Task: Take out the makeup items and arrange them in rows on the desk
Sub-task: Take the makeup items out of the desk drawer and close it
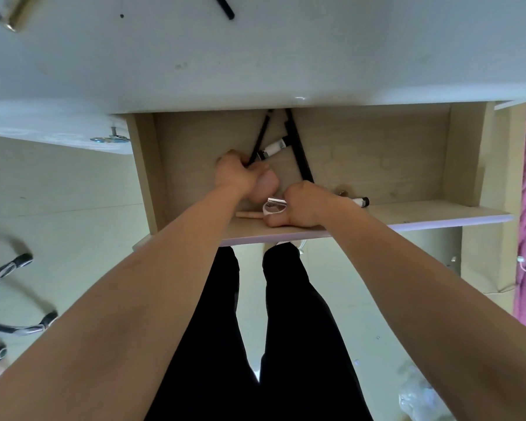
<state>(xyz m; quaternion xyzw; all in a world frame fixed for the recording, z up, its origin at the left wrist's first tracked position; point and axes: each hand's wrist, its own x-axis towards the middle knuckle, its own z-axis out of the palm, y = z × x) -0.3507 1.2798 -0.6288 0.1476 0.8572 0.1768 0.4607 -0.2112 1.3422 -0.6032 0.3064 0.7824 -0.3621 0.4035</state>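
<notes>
Both hands are inside the open drawer: the left hand is curled round a thin black pencil with a pink sponge touching it, and the right hand, fingers curled, grips a white-and-silver piece at the drawer's front edge. A white tube and a long black stick lie between and beyond the hands. The table edge overhangs the drawer's back, and bare drawer floor lies to the right.
</notes>
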